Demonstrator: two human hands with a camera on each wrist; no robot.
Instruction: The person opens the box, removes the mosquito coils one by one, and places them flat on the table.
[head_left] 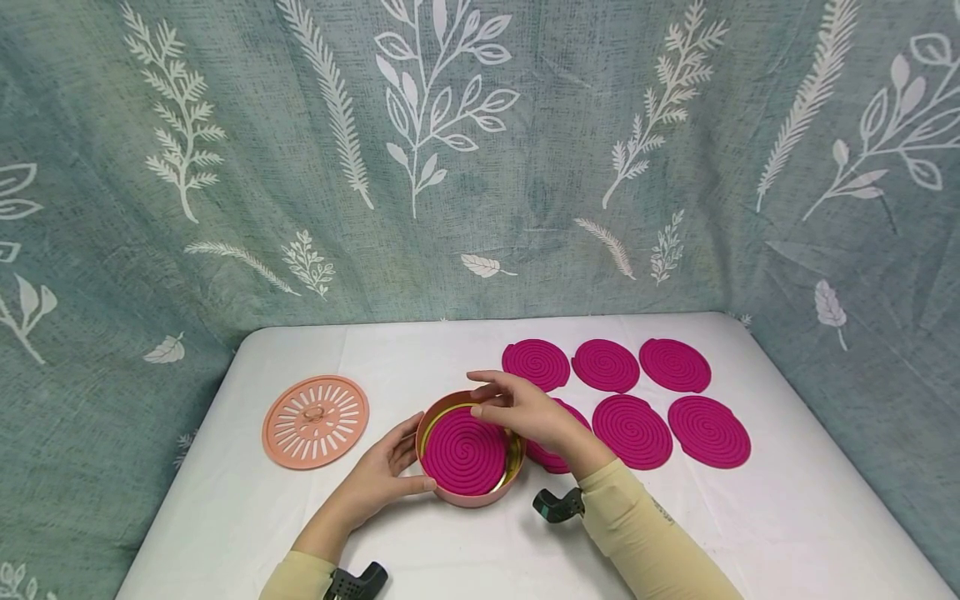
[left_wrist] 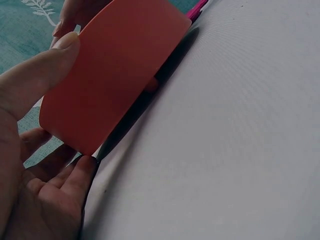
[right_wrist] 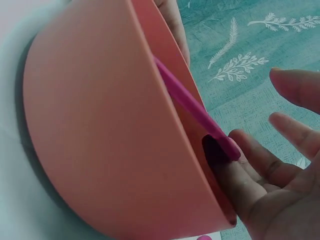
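Observation:
A round pink tin [head_left: 471, 501] with a gold-coloured inside stands on the table. My left hand [head_left: 381, 477] holds its left side, with the thumb at the front and the fingers behind, and the left wrist view shows the thumb on the tin's wall [left_wrist: 115, 70]. A magenta mosquito coil [head_left: 463, 454] lies slanted in the tin's mouth. At the coil's upper right edge, my right hand [head_left: 531, 414] pinches it between thumb and fingers. In the right wrist view the coil [right_wrist: 192, 107] appears edge-on, its outer side raised above the rim.
A pink slotted lid [head_left: 315, 422] with a small ring handle lies to the left. Several more magenta coils [head_left: 632, 432] lie flat in two rows at the right, one partly hidden behind my right hand. The white table [head_left: 795, 533] ends at a leaf-patterned green cloth [head_left: 525, 250].

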